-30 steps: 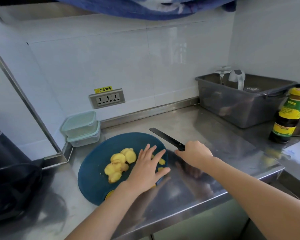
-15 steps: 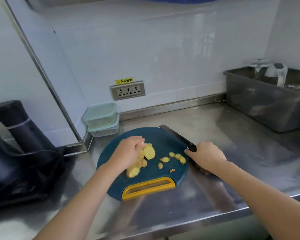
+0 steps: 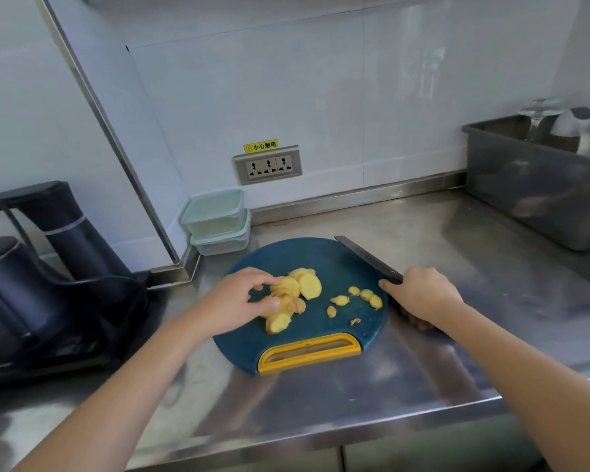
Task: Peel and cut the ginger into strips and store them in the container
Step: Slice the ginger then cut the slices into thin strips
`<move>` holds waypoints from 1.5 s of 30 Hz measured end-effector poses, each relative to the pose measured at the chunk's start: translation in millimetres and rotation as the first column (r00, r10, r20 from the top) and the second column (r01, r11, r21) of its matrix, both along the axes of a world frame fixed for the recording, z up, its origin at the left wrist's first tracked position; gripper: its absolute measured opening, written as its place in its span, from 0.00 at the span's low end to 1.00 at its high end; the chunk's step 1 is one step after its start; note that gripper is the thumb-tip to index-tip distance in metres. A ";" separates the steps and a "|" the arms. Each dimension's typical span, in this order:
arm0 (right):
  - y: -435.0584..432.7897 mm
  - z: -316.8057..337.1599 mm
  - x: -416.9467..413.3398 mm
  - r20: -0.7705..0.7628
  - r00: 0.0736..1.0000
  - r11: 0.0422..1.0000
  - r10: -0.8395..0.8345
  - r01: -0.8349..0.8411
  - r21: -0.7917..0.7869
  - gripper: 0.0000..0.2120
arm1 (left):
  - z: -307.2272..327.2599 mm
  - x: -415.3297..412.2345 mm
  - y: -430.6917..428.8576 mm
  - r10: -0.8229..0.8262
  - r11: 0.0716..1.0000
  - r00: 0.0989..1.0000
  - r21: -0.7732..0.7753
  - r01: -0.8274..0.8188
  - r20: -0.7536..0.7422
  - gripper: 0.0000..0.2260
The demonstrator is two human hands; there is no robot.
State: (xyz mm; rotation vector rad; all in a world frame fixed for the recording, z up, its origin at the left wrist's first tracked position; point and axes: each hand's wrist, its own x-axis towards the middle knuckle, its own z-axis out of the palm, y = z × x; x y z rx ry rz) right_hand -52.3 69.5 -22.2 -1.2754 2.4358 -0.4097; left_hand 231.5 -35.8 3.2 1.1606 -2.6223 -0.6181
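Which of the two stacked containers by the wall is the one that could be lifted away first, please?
The upper container, with the pale green lid. It sits on top of the lower container, which rests on the counter and carries its weight.

Soft daylight, glare on steel, edges warped.

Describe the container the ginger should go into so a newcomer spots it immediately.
On the steel counter, look at the back corner left of the blue cutting board, below the wall socket. Two lidded containers are stacked there, clear-bodied with pale green lids, unlike the big grey bin.
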 end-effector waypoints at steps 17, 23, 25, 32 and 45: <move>1.5 0.1 2.8 -0.027 1.000 1.000 0.006 -0.006 0.005 0.25 | -26.7 -6.5 30.5 0.125 0.989 0.982 -0.060 -0.135 -0.143 0.21; 1.2 -0.3 3.8 -0.030 1.000 1.000 0.004 -0.004 0.008 0.25 | -35.6 -2.7 35.3 0.117 0.991 0.978 -0.047 -0.127 -0.170 0.29; 1.2 -0.6 3.6 -0.031 0.999 1.000 0.005 -0.005 0.004 0.25 | -38.6 -3.2 39.3 0.119 0.989 0.975 -0.070 -0.134 -0.189 0.28; 0.8 -1.2 4.0 -0.026 1.000 1.000 -0.002 0.002 0.002 0.25 | -42.5 0.3 43.2 0.075 0.972 0.989 -0.213 -0.102 -0.130 0.23; 0.3 -0.9 3.7 -0.008 1.000 1.000 -0.006 0.006 0.003 0.25 | -24.6 -4.9 27.4 0.043 0.997 0.998 -0.063 -0.046 -0.041 0.24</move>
